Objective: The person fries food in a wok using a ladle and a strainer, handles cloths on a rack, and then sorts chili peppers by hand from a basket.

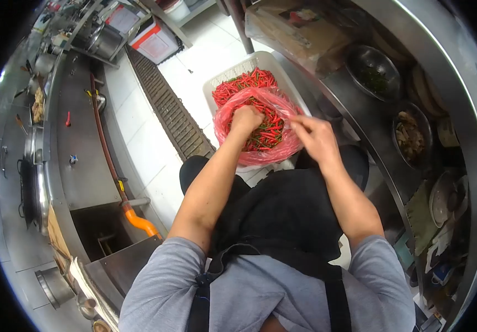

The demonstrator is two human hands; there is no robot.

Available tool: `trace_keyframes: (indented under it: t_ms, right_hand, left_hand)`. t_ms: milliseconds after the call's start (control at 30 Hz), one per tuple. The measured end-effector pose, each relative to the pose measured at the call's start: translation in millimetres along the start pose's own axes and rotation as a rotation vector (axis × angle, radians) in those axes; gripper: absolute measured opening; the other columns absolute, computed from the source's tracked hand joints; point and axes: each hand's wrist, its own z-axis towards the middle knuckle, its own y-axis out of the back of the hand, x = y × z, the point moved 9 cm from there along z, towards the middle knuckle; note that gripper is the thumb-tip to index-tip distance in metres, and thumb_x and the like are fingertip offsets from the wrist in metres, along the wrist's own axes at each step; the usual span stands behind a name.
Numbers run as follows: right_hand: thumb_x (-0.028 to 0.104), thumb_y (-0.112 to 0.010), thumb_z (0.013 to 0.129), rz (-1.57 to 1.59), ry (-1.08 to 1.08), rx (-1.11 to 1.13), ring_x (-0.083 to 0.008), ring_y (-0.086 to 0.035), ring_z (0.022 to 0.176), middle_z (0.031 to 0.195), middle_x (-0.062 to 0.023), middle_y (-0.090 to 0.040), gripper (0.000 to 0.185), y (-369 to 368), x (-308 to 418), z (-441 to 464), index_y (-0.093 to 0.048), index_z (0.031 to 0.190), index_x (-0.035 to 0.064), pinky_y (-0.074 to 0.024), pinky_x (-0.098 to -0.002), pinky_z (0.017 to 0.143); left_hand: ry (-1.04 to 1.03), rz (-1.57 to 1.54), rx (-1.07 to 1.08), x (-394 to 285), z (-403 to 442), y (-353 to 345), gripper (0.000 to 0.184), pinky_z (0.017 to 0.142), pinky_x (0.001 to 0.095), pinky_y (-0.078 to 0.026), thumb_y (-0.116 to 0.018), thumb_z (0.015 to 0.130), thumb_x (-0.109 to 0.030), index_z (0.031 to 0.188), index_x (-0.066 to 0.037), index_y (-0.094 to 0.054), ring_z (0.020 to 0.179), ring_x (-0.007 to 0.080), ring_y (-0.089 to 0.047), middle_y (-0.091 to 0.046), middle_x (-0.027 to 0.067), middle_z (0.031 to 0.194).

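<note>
A pink plastic bag (228, 115), its mouth spread wide, holds many red chili peppers (271, 131) with green stems. My left hand (248, 119) is inside the bag's mouth, its fingers curled down against the peppers. Its fingertips are hidden, so what they hold does not show. At the bag's right edge, my right hand (316, 135) pinches the plastic rim between thumb and fingers. Behind the bag stands a white plastic basket (209, 88) with a heap of loose red chilies (244, 82) in it.
A floor drain grate (166, 102) runs along the left over white tiles. Metal shelving on the right carries a bowl of greens (374, 72) and a bowl of brownish pieces (411, 135). An orange pipe (140, 222) and a steel counter (83, 149) are at left.
</note>
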Motion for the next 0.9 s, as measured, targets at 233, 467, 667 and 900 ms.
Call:
trace_keyframes:
  t_ms: [233, 467, 667, 900]
  right_hand:
    - [0.019, -0.062, 0.084, 0.669, 0.928, 0.698, -0.0246, -0.064, 0.084, 0.103, -0.0096, -0.061, 0.023, 27.9, 247.7, -157.0, -0.061, 0.1, 0.0024, -0.0524, -0.0342, 0.073]
    - [0.02, -0.066, 0.079, 0.711, 0.745, 0.917, -0.027, -0.059, 0.079, 0.096, -0.0101, -0.056, 0.029, -0.6, 252.5, -191.1, -0.057, 0.099, 0.0021, -0.0493, -0.0367, 0.067]
    - [0.014, -0.071, 0.07, 0.634, 0.561, 0.877, -0.0288, -0.061, 0.076, 0.085, -0.0097, -0.059, 0.03, -20.4, 232.5, -160.0, -0.06, 0.096, 0.0014, -0.0499, -0.0355, 0.063]
    - [0.007, -0.076, 0.069, 0.601, 0.394, 0.703, -0.0284, -0.065, 0.079, 0.087, -0.0139, -0.066, 0.023, -1.3, 219.7, -133.7, -0.065, 0.088, -0.0031, -0.0523, -0.033, 0.068]
  left_hand:
    - [0.038, 0.061, -0.171, 44.4, 32.5, 105.8, 0.032, 0.07, 0.0333, -0.05, -0.061, 0.082, -0.025, 0.101, 0.0, -0.067, 0.075, 0.0215, -0.064, -0.068, 0.0162, 0.085]
    - [-0.294, -0.743, 0.161, -84.6, -134.6, 173.6, 0.032, 0.056, 0.0216, -0.04, -0.065, 0.083, -0.023, 0.105, -0.001, -0.067, 0.067, 0.0067, -0.053, -0.064, 0.0028, 0.081]
    - [-1.576, -1.034, 1.036, -204.7, -379.7, 240.7, 0.02, 0.077, 0.0406, -0.047, -0.047, 0.092, -0.007, 0.088, 0.008, -0.059, 0.087, 0.0333, -0.056, -0.058, 0.022, 0.093]
    - [-1.451, -0.333, 1.249, -184.4, -429.4, 159.8, 0.024, 0.075, 0.0423, -0.048, -0.05, 0.083, -0.013, 0.096, 0.008, -0.047, 0.083, 0.0349, -0.058, -0.051, 0.0207, 0.089]
